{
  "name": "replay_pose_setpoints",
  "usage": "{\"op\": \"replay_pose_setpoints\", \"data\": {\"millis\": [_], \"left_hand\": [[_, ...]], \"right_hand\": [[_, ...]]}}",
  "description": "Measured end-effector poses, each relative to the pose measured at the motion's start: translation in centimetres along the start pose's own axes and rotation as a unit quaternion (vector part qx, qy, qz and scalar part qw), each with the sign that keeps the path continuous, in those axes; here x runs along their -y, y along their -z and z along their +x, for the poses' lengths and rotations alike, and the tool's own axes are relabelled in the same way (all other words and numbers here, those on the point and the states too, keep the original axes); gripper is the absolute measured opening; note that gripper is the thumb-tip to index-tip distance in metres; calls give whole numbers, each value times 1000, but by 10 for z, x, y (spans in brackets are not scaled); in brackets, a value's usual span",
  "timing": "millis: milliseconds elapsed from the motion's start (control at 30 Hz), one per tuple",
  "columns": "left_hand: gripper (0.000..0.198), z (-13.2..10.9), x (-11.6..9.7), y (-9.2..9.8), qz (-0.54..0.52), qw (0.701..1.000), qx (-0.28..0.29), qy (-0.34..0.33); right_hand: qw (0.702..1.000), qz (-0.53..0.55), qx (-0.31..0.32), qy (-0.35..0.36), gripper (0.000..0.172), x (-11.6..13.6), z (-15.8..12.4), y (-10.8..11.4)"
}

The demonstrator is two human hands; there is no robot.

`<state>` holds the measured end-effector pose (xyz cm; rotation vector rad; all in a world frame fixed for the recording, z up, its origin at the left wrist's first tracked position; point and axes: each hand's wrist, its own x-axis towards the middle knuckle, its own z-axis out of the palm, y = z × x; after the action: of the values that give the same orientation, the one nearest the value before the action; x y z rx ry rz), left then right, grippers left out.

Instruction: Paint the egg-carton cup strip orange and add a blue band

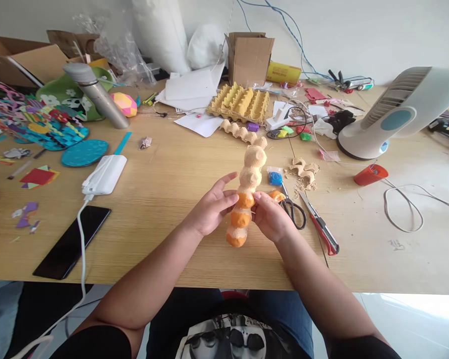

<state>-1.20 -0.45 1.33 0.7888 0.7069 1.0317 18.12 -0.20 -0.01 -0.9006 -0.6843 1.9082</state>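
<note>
Near the front edge of the table (164,174), the egg-cup strip (250,175) is pinched between the left hand (209,213) and the right hand (271,219), so it is held steady.

A strip of egg-carton cups (246,199), its lower cups painted orange, is pinched between the left hand (209,213) and the right hand (272,220) over the table (164,174). Scissors (295,210) and a red knife (321,225) are laid just beside the right hand

The egg-carton strip (246,199) is tan above, orange below; scissors (294,209) black, cutter (322,227) red.
</note>
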Motion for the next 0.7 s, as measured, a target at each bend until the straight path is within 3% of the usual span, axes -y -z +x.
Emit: {"op": "replay_pose_setpoints", "data": {"millis": [333,700], "left_hand": [[75,0,1,-4,-19,1000,-5,22],[96,-1,2,-6,63,998,-20,-20]], "right_hand": [[997,15,63,-34,33,5,-5,-7],[996,56,48,-40,30,2,-4,-8]]}}
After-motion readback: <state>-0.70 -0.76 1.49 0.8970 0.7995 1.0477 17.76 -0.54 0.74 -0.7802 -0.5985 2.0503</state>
